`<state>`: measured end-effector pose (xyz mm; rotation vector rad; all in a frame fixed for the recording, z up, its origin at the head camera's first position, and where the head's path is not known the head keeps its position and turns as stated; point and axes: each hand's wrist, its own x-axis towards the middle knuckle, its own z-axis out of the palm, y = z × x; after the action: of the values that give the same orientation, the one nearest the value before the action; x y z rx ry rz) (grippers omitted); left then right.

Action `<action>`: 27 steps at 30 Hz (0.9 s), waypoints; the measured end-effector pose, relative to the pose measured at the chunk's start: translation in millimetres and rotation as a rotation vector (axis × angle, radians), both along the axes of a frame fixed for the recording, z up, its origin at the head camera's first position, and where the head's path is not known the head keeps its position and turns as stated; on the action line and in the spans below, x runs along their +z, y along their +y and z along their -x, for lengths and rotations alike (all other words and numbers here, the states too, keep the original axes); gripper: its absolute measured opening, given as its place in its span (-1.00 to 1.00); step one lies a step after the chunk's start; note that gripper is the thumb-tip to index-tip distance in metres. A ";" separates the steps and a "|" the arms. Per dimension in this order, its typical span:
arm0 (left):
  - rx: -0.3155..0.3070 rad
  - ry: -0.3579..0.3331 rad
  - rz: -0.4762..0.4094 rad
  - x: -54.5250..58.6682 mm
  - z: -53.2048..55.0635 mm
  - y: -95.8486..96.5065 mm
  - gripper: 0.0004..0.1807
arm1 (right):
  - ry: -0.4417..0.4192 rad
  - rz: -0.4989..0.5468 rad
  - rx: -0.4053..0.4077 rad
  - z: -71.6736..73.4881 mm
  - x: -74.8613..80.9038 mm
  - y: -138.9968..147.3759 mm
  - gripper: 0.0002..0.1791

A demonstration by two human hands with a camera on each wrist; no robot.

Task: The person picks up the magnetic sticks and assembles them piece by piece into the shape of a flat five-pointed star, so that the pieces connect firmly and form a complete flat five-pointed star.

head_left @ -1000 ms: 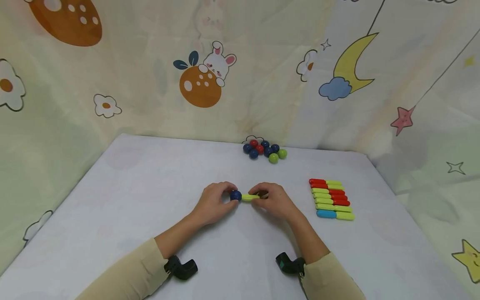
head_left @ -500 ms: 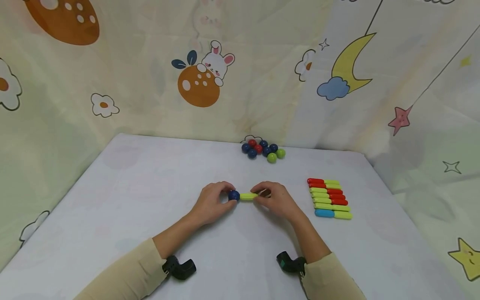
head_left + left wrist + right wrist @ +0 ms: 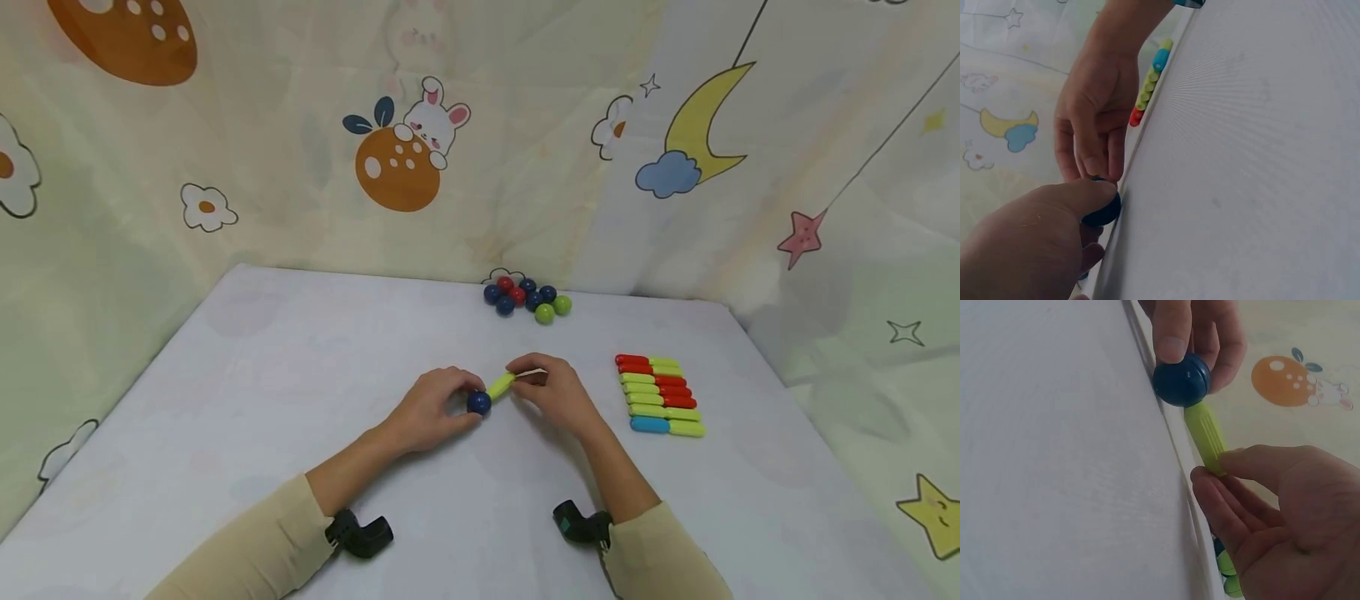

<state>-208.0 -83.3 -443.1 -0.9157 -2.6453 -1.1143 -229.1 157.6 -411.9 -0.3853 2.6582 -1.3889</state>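
Between thumb and fingers, my left hand [image 3: 429, 414] holds a dark blue ball [image 3: 478, 403] over the middle of the white table. A yellow-green rod [image 3: 1204, 434] is joined to the ball or touches it; the exact joint cannot be told. The rod's other end is pinched by the thumb and fingertips of my right hand [image 3: 553, 398]. In the head view the rod slants up and to the right from the ball. In the left wrist view the left thumb lies across the ball [image 3: 1104, 211], and the rod is hidden.
Several red, blue and green balls [image 3: 544, 314] cluster at the table's [image 3: 300, 358] back edge. To the right lies a neat stack of rods [image 3: 663, 411] in red, yellow-green and blue. A patterned cloth [image 3: 525, 208] hangs behind the table.
The rod has turned from lying level to slanting, its right end swinging away from the person. The ball has shifted slightly right and nearer the person, with the left hand following.
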 end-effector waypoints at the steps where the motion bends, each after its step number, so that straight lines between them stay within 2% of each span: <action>1: -0.019 0.003 0.005 0.0 0.4 -0.1 -0.59 | -0.007 0.016 0.003 0.6 -0.2 0.2 -0.69; 6: -0.083 0.021 0.034 2.2 0.7 -0.7 -0.57 | -0.049 0.087 0.054 1.9 0.1 -0.7 -0.68; 10: -0.077 0.019 0.055 3.7 0.4 -1.1 -0.57 | -0.069 0.101 0.117 2.0 3.9 -1.5 -0.65; 14: -0.021 0.010 0.049 3.1 1.4 -0.9 -0.58 | -0.053 0.063 0.137 2.0 12.0 2.7 -0.61; 21: 0.130 0.034 0.042 2.0 1.4 -0.7 -0.58 | -0.002 -0.024 0.113 -1.8 30.0 26.0 -0.62; 27: 0.162 0.034 0.037 -0.3 1.0 -1.4 -0.60 | 0.017 -0.057 0.085 -6.4 42.4 46.9 -0.65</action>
<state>-208.9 -84.7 -443.4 -0.7049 -2.6650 -1.0071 -222.7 204.6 -369.5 -0.5000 2.6548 -1.2884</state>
